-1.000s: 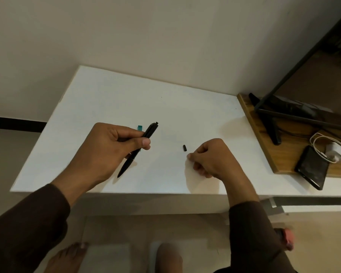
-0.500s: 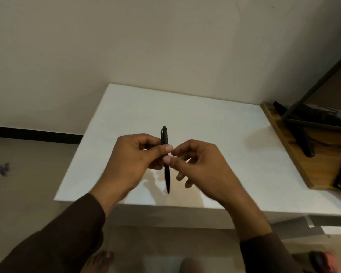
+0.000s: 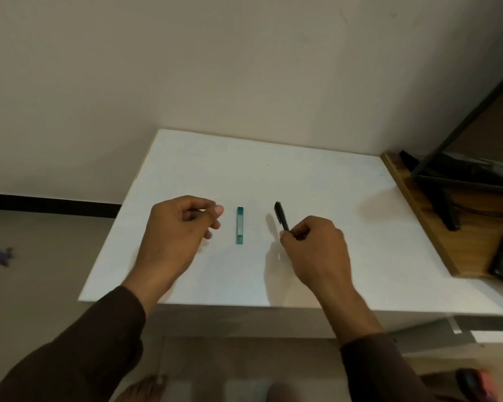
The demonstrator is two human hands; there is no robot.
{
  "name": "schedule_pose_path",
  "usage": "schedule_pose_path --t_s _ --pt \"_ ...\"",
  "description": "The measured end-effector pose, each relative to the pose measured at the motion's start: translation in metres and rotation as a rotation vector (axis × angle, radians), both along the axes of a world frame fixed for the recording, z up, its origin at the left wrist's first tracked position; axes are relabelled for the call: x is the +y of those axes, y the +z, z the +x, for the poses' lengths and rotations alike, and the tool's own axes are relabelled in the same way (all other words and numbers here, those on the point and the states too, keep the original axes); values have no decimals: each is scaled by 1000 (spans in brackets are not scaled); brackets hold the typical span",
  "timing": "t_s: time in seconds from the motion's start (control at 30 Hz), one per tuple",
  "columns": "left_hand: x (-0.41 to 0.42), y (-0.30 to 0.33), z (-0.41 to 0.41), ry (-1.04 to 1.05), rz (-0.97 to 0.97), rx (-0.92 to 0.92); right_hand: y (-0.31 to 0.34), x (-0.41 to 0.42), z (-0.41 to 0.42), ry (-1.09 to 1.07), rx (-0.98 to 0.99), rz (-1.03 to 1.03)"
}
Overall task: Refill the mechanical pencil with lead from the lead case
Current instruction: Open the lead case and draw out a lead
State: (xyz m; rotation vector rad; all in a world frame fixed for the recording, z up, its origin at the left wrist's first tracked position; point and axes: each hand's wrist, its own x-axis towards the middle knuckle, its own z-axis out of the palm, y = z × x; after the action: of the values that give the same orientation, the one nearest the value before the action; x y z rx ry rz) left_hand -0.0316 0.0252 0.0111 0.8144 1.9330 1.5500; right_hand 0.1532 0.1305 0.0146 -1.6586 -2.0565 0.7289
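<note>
The right hand [image 3: 311, 250] grips the black mechanical pencil [image 3: 281, 216] by its lower end, the far end slanting up above the white desk [image 3: 302, 175]. The left hand [image 3: 180, 227] hovers loosely curled, holding nothing visible, just beside the teal lead case [image 3: 240, 225] lying flat between both hands. The step in hand appears to be fetching lead; next the left hand must pick up and open the case.

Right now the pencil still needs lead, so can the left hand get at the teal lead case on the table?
Probably yes. The lead case lies flat on the white table, just right of the left hand, with bare tabletop between them. The right hand holds the pencil on the case's far side.
</note>
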Motion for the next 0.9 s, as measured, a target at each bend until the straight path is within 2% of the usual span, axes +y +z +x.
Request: schedule_pose_path --t_s 0.1,0.4,0.5,0.67,0.77,0.9 --pt "1 -6 1 10 -61 76 -10 0 -3 -13 -126 11" --pt "11 -19 7 -37 -245 260 -13 2 0 -20 -200 27" --pt "20 -21 17 -13 -301 332 -9 -1 1 -40 -175 79" --pt "34 -25 43 46 -405 575 -4 -3 2 -97 -82 233" --pt "39 -29 46 91 -416 585 -1 -5 -1 -92 -36 243" --pt "38 -32 42 119 -358 494 4 -12 -7 -63 42 234"
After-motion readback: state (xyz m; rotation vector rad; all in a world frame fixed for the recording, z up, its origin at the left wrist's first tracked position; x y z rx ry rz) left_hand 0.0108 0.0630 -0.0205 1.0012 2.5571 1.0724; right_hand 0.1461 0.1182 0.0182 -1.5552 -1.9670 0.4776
